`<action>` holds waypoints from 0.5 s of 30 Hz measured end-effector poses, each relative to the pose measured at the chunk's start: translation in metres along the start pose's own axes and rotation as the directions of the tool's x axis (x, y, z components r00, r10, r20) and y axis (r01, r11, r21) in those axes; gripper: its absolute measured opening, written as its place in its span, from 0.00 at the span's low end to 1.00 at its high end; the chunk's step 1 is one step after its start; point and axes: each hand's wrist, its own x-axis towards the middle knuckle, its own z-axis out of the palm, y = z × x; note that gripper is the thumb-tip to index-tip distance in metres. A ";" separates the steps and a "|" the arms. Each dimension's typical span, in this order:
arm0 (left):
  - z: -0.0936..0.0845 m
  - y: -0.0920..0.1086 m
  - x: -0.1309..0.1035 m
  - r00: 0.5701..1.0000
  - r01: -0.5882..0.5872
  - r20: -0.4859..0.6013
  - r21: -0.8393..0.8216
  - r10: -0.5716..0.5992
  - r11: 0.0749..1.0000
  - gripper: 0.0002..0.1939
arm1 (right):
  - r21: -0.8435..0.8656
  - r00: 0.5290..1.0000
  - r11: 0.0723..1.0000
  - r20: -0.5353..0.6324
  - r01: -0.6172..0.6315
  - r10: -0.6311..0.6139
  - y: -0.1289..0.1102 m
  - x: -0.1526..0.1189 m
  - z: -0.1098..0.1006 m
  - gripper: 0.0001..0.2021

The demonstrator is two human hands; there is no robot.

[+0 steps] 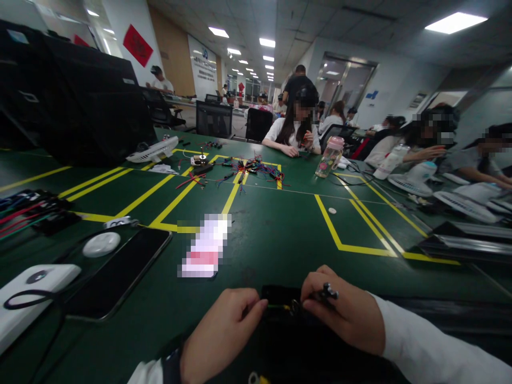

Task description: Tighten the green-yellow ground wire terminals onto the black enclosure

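Just below our hands, at the edge of view, shows a small pale metal ring (254,378) with something yellow beside it. Above it, between our fingertips, stretches a thin green-and-yellow wire (277,306), with a dark metal hoop (295,308) next to our right fingertips. Our left hand (224,330) pinches the wire narrowly; our right hand (344,314), fingers curled in, grips a dark piece with a shiny metal end (330,292), though whether it also grips the hoop we cannot tell. Handling this well, we judge, calls for steady wrists, light tension and better light on the fingertips. Counting outward: one wire and one hoop between our hands; left of them, one black glass-fronted phone (124,272) and one glossy white disc (101,244); well beyond, one tangle of red and blue wires (256,169) and one clear pink-lidded bottle (330,158).
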 end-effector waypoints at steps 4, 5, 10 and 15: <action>0.000 0.000 -0.002 1.000 0.000 -0.004 0.001 0.000 1.000 0.21 | 0.025 0.991 0.995 -0.093 -0.099 0.101 0.000 -0.009 0.000 0.07; 0.000 0.000 -0.001 1.000 0.000 -0.004 0.001 0.000 1.000 0.21 | 0.027 0.988 0.994 -0.105 -0.108 0.110 -0.001 -0.010 0.001 0.07; 0.001 -0.001 0.001 1.000 0.006 -0.007 0.001 -0.006 1.000 0.21 | 0.017 0.987 0.996 -0.131 -0.092 0.094 -0.004 -0.013 0.013 0.06; 0.000 -0.001 0.001 1.000 0.002 -0.010 0.004 -0.002 1.000 0.20 | 0.006 0.988 0.996 -0.124 -0.089 0.089 -0.003 -0.010 0.018 0.06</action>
